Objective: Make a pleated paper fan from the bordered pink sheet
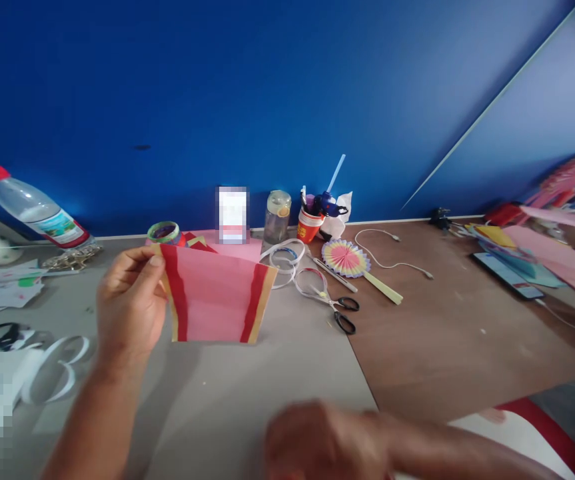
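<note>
My left hand (130, 303) pinches the left edge of a pink paper sheet (216, 299) with red and tan stripes down both sides, holding it upright above the grey table (247, 380). My right hand (324, 443) is low at the bottom edge, blurred by motion, and its fingers cannot be made out. Nothing shows in it.
Scissors (340, 310), tape rolls (287, 257), a folded paper fan (350, 260) and a white cable (392, 257) lie behind the sheet. A cup of pens (311, 223), a jar (276, 217) and a tilted water bottle (37, 210) stand along the blue wall. Coloured papers (542, 257) pile up at right.
</note>
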Action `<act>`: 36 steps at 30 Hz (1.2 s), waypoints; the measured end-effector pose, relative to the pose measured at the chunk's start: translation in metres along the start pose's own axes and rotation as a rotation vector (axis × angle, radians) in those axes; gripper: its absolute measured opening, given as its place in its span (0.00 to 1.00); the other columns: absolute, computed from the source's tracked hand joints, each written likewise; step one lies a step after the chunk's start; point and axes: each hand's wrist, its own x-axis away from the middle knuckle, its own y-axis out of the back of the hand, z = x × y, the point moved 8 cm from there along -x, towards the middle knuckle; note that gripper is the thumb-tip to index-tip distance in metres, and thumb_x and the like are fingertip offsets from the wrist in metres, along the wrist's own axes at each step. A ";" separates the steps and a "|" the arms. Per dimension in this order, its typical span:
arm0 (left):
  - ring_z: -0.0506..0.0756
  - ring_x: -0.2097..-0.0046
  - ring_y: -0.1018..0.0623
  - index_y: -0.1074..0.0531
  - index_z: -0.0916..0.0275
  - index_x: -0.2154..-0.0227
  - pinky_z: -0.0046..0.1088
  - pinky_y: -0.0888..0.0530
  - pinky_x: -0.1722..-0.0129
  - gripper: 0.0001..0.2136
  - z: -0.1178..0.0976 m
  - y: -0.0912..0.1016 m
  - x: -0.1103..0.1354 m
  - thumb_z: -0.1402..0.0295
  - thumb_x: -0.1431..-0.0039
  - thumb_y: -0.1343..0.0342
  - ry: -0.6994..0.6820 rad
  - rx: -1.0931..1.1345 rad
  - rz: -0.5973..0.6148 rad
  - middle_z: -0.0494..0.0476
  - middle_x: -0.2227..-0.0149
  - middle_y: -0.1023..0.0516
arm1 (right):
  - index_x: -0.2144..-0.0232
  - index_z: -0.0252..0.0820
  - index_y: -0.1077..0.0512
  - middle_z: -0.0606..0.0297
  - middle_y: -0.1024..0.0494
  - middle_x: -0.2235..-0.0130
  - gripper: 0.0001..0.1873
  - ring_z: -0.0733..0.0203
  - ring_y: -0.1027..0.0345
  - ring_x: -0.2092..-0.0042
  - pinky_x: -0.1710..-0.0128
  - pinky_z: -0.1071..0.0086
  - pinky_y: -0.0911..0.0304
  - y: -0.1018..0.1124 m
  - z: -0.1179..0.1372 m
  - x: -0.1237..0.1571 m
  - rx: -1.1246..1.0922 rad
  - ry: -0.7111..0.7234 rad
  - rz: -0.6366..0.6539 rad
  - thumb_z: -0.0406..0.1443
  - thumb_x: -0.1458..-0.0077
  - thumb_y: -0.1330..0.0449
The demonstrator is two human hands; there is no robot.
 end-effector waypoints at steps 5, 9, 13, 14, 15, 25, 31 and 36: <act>0.50 0.70 0.25 0.28 0.62 0.68 0.27 0.28 0.68 0.11 0.019 -0.007 0.013 0.67 0.54 0.34 0.077 -0.064 0.019 0.50 0.69 0.24 | 0.49 0.43 0.32 0.55 0.25 0.52 0.25 0.54 0.31 0.50 0.50 0.58 0.35 0.035 -0.063 -0.054 -0.444 -0.279 -0.118 0.52 0.41 0.48; 0.48 0.72 0.27 0.28 0.60 0.67 0.23 0.31 0.71 0.10 0.039 0.000 0.024 0.63 0.50 0.37 0.119 -0.197 -0.034 0.50 0.71 0.26 | 0.44 0.44 0.38 0.53 0.33 0.43 0.35 0.50 0.38 0.43 0.47 0.56 0.38 0.040 -0.074 -0.089 -0.664 -0.272 -0.162 0.52 0.49 0.38; 0.49 0.68 0.26 0.28 0.60 0.68 0.25 0.29 0.66 0.09 0.036 -0.016 0.012 0.62 0.48 0.38 0.019 -0.229 -0.019 0.51 0.69 0.25 | 0.62 0.40 0.28 0.61 0.23 0.62 0.14 0.57 0.29 0.59 0.58 0.62 0.33 0.049 -0.070 -0.129 -0.665 -0.282 -0.236 0.43 0.44 0.42; 0.49 0.68 0.26 0.28 0.60 0.68 0.26 0.29 0.66 0.08 0.029 -0.023 0.006 0.63 0.48 0.39 -0.018 -0.224 -0.010 0.51 0.69 0.25 | 0.66 0.39 0.27 0.63 0.24 0.66 0.11 0.58 0.30 0.62 0.60 0.62 0.33 0.061 -0.066 -0.140 -0.602 -0.261 -0.306 0.41 0.44 0.42; 0.49 0.68 0.26 0.28 0.60 0.68 0.26 0.28 0.65 0.07 0.019 -0.032 0.000 0.63 0.47 0.39 -0.059 -0.213 0.004 0.51 0.68 0.25 | 0.68 0.40 0.27 0.64 0.26 0.68 0.08 0.59 0.31 0.64 0.61 0.62 0.34 0.080 -0.059 -0.149 -0.512 -0.207 -0.412 0.39 0.45 0.41; 0.58 0.50 0.25 0.29 0.55 0.60 0.44 0.30 0.46 0.10 -0.012 -0.020 0.098 0.75 0.41 0.49 -0.366 -0.576 0.611 0.56 0.59 0.23 | 0.54 0.51 0.31 0.62 0.27 0.63 0.16 0.54 0.36 0.57 0.57 0.56 0.38 0.079 0.012 -0.050 0.058 0.400 -0.286 0.32 0.43 0.49; 0.54 0.46 0.26 0.30 0.58 0.57 0.42 0.37 0.39 0.14 0.062 0.027 0.181 0.80 0.41 0.53 -0.346 -1.055 1.026 0.56 0.54 0.22 | 0.65 0.41 0.29 0.60 0.26 0.66 0.14 0.59 0.36 0.60 0.62 0.64 0.39 -0.026 -0.021 0.012 0.111 0.296 0.078 0.26 0.41 0.54; 0.57 0.39 0.33 0.33 0.59 0.48 0.47 0.42 0.37 0.20 0.061 0.028 0.190 0.80 0.42 0.53 -0.335 -1.223 1.193 0.58 0.46 0.27 | 0.58 0.37 0.30 0.56 0.26 0.63 0.16 0.56 0.35 0.57 0.58 0.60 0.36 -0.026 -0.021 0.006 0.058 0.300 0.149 0.24 0.47 0.51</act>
